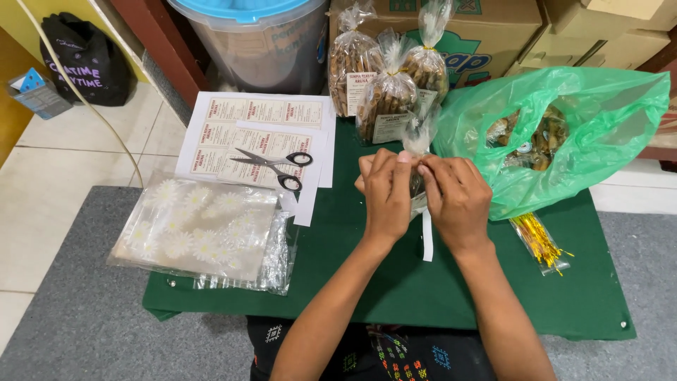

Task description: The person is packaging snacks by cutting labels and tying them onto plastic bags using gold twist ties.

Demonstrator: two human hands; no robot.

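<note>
My left hand (384, 192) and my right hand (457, 201) meet over the green table (367, 282), both gripping a small clear plastic bag (419, 138) of brown snacks by its gathered neck. Most of that bag is hidden behind my fingers. A white paper strip (427, 240) hangs down below my hands. Behind the bag stand three filled, tied snack bags (386, 99) with paper labels.
Scissors (276, 164) lie on label sheets (254, 130) at the left. A stack of daisy-print plastic bags (201, 229) lies nearer the table's left edge. A green plastic bag (606, 120) of snacks sits right, gold twist ties (539, 241) below it. Cardboard boxes and a tub stand behind.
</note>
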